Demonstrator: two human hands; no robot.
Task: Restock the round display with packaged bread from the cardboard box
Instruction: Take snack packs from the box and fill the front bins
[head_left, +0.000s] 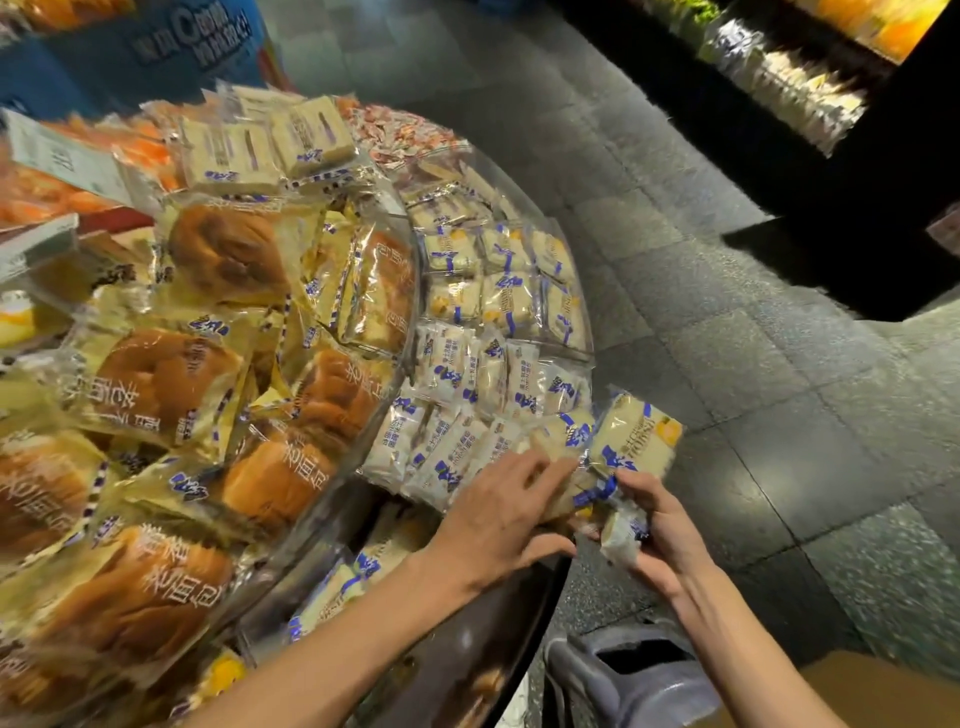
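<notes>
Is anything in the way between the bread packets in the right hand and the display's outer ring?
Only the person's own left hand, lying flat on the stocked packets at the near edge of the outer ring, right beside the bread packets that the right hand grips. No other obstacle shows.

Grey tiled floor (675, 270); dark shelf (857, 208) upper right; blue sign (130, 57) upper left

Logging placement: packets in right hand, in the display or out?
Out. Right hand grips the packets beyond the display rim, above floor.
</notes>
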